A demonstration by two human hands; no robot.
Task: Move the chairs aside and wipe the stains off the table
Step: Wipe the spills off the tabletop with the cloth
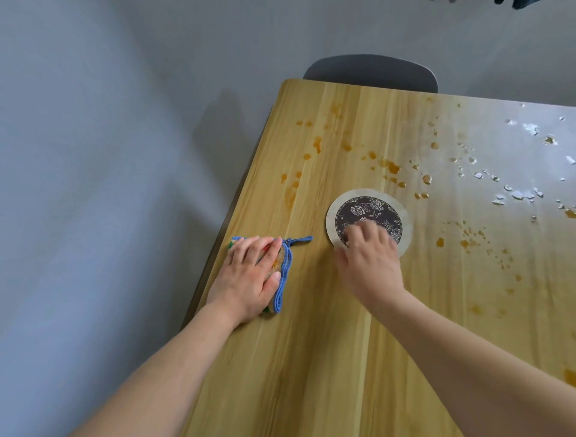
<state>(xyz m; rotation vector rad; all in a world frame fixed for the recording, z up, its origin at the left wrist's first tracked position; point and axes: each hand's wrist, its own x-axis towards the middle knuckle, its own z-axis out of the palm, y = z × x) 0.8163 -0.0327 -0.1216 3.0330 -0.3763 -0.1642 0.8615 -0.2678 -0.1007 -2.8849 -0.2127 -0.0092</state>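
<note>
A wooden table (327, 343) carries orange-brown stains (391, 167) and wet drops across its far and right parts. My left hand (249, 277) lies flat on a folded cloth with blue edging (285, 268) near the table's left edge. My right hand (369, 259) rests with its fingers on the near rim of a round coaster with a dark floral centre (371, 209); the hand is blurred, and I cannot tell whether it grips the coaster. A dark grey chair back (371, 71) shows behind the far edge of the table.
Grey floor (93, 187) lies to the left of the table. White flecks and shiny drops (517, 193) are scattered on the table's right side. A dark object (523, 3) is cut off at the top right corner.
</note>
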